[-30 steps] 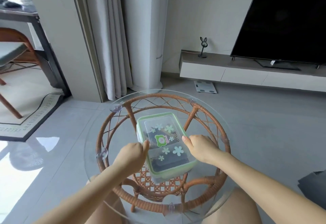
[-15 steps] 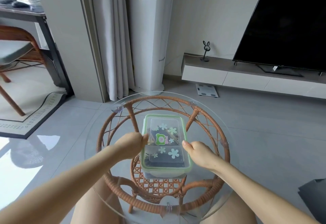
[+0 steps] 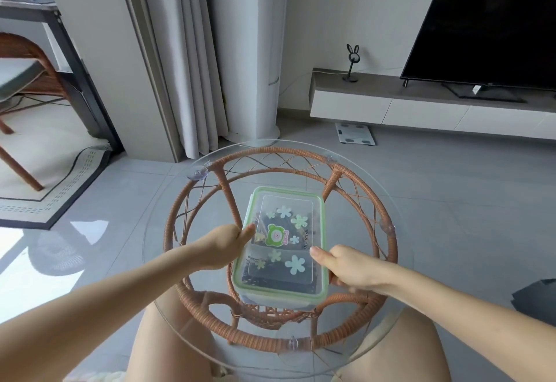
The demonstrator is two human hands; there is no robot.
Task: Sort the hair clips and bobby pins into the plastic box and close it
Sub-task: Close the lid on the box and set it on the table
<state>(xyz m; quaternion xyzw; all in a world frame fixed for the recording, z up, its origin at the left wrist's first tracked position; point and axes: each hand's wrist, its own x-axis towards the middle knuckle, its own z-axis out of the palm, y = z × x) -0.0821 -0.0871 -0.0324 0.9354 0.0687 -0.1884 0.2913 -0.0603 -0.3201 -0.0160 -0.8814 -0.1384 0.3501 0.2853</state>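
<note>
A clear plastic box (image 3: 313,222) with a green-rimmed lid and flower stickers lies on the round glass table (image 3: 400,249). The lid is on. Dark hair clips and bobby pins (image 3: 261,279) show through it inside. My left hand (image 3: 225,244) grips the box's left long side, thumb on the lid's edge. My right hand (image 3: 352,267) grips the right long side near the front corner, thumb resting on the rim. No loose clips are visible on the glass.
The glass top rests on a woven rattan frame (image 3: 177,216) with suction cups. My bare knees lie under the table's near edge. Beyond stand a curtain (image 3: 186,59), a TV (image 3: 487,23) on a low console, a floor scale (image 3: 355,137), and a chair (image 3: 27,80) far left.
The box has turned from a skewed angle to lie lengthwise away from me. Both hands stayed on its sides, and the view tilted down a little.
</note>
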